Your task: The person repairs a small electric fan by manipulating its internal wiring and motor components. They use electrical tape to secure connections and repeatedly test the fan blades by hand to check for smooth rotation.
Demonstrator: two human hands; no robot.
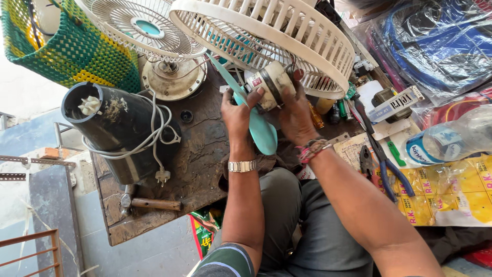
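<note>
Both hands grip a small cream fan motor (270, 83) joined to a round cream fan guard (287, 31). My left hand (237, 114), with a metal watch at the wrist, holds the motor's left side. On the motor's right side sits my right hand (296, 115), thread bands around its wrist. A teal fan blade (259, 125) hangs below the motor between the hands. All this is over a worn dark wooden table (200, 159).
A black cylinder (120, 133) wrapped in white cord lies at left, a hammer (148, 203) below it. Behind stand another fan grille on a round base (171, 77) and a green woven basket (72, 46). Blue-handled pliers (384, 164), a plastic bottle (451, 136) and yellow packets lie right.
</note>
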